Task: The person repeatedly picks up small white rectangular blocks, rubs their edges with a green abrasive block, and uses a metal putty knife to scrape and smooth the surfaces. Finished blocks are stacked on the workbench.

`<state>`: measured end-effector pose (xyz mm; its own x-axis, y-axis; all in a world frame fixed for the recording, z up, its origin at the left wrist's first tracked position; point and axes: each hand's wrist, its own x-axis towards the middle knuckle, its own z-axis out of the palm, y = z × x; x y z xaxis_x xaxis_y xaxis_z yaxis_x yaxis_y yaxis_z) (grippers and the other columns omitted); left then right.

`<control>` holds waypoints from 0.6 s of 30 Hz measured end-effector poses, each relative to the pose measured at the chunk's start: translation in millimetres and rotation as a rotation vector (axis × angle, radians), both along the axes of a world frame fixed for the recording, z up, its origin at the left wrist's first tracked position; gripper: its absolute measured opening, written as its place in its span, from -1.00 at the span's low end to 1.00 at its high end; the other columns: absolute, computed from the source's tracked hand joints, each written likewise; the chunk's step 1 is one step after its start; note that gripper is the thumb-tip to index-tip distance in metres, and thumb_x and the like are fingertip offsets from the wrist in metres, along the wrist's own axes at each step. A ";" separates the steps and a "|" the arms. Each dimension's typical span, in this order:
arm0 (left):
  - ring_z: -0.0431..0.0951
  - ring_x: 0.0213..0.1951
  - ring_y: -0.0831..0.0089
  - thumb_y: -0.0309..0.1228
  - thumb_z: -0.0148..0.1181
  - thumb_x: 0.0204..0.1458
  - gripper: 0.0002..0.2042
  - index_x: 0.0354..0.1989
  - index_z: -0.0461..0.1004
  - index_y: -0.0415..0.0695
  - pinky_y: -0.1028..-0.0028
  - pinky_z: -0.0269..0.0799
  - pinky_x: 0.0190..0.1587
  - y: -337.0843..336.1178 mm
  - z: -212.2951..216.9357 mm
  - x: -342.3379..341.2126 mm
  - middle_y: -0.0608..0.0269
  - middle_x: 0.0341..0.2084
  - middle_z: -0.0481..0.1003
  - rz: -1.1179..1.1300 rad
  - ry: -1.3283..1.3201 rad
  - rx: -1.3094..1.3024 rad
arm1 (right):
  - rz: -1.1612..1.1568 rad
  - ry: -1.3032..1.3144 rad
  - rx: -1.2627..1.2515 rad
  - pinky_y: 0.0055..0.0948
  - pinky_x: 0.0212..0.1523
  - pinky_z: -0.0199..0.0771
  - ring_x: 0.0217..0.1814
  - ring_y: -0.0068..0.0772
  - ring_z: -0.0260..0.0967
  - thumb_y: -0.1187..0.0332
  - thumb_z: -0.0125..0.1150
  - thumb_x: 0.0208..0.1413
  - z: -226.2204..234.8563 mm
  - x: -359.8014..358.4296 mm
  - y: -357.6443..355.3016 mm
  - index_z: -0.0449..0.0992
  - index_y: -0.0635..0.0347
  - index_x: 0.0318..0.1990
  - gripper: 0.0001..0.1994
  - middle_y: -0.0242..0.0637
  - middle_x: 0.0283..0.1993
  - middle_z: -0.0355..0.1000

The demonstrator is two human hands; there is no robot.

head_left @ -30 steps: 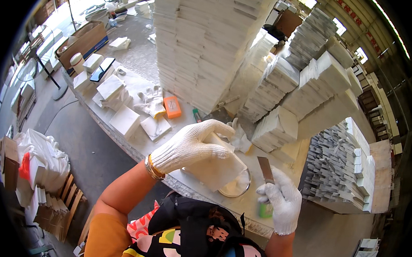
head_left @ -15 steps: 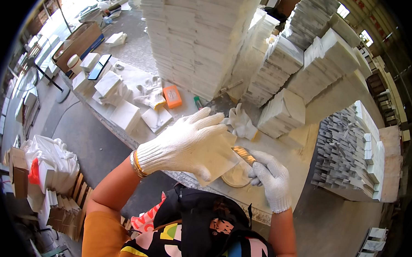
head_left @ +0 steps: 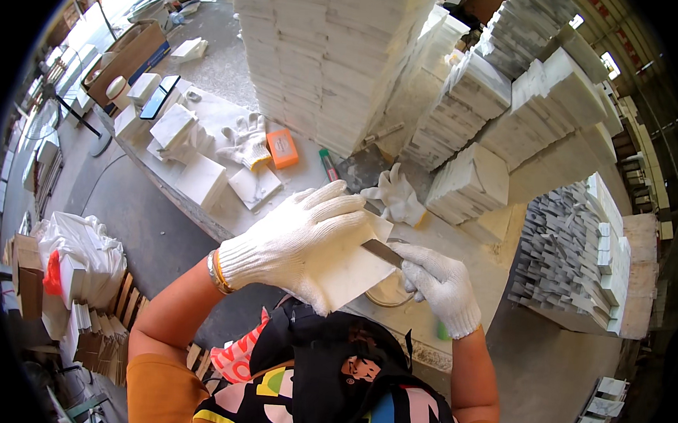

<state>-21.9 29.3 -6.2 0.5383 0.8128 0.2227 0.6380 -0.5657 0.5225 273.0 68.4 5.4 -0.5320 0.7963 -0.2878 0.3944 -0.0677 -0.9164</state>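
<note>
My left hand (head_left: pixel 296 240), in a white knit glove, is closed on a square white marble tile (head_left: pixel 355 269), held tilted above the worktable. Its fingers lie over the tile's far side, the thumb at the near edge. My right hand (head_left: pixel 443 285), also gloved, grips a thin, flat, blade-like tool (head_left: pixel 381 250) with a grey face. The tool lies against or just over the tile's right edge; its exact kind cannot be made out. Beneath the tile, a round, pale, dusty object (head_left: pixel 388 295) is partly hidden on the table.
Tall tile stacks (head_left: pixel 322 67) rise at the back, with more stacks (head_left: pixel 469 183) to the right. Loose gloves (head_left: pixel 395 196), an orange box (head_left: pixel 283 148), a green marker (head_left: pixel 327 164) and a phone (head_left: pixel 160 98) lie on the worktable. A pallet of grey-edged pieces (head_left: pixel 568 248) stands right.
The tool in my right hand has turned, its striped yellow face giving way to a grey one, and has moved onto the tile's edge. The tile has tilted slightly.
</note>
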 end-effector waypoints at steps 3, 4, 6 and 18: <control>0.14 0.39 -0.31 0.50 0.42 -0.62 0.23 0.32 0.35 -0.02 -0.14 0.15 0.36 2.0 -7.1 -2.5 -0.02 0.36 0.25 -0.011 -0.037 -0.017 | 0.003 -0.009 0.083 -0.60 -0.36 0.49 -0.39 -0.67 0.43 0.42 0.21 0.28 -1.8 1.0 -2.6 0.60 0.20 0.13 -0.71 -0.36 -0.24 0.57; 0.14 0.39 -0.31 0.50 0.42 -0.62 0.23 0.32 0.35 -0.02 -0.13 0.15 0.35 2.4 -7.1 -2.4 -0.02 0.36 0.25 -0.013 -0.035 -0.018 | 0.014 0.001 0.102 -0.61 -0.37 0.47 -0.39 -0.68 0.40 0.44 0.18 0.28 -2.1 0.0 -1.8 0.60 0.20 0.14 -0.70 -0.39 -0.28 0.53; 0.14 0.39 -0.32 0.50 0.42 -0.62 0.22 0.32 0.35 -0.02 -0.13 0.16 0.35 3.6 -5.4 -1.7 -0.03 0.36 0.25 -0.018 -0.029 -0.020 | 0.034 0.021 0.141 -0.64 -0.40 0.42 -0.40 -0.69 0.36 0.48 0.13 0.28 -1.2 -3.1 1.8 0.59 0.21 0.16 -0.68 -0.44 -0.37 0.46; 0.19 0.37 -0.31 0.50 0.45 -0.60 0.24 0.34 0.32 -0.05 -0.12 0.20 0.33 5.0 0.0 0.1 -0.05 0.34 0.27 -0.017 -0.041 -0.038 | 0.049 -0.072 0.217 -0.64 -0.44 0.45 -0.40 -0.70 0.40 0.45 0.13 0.32 -1.2 -1.3 -6.1 0.58 0.17 0.19 -0.68 -0.39 -0.25 0.56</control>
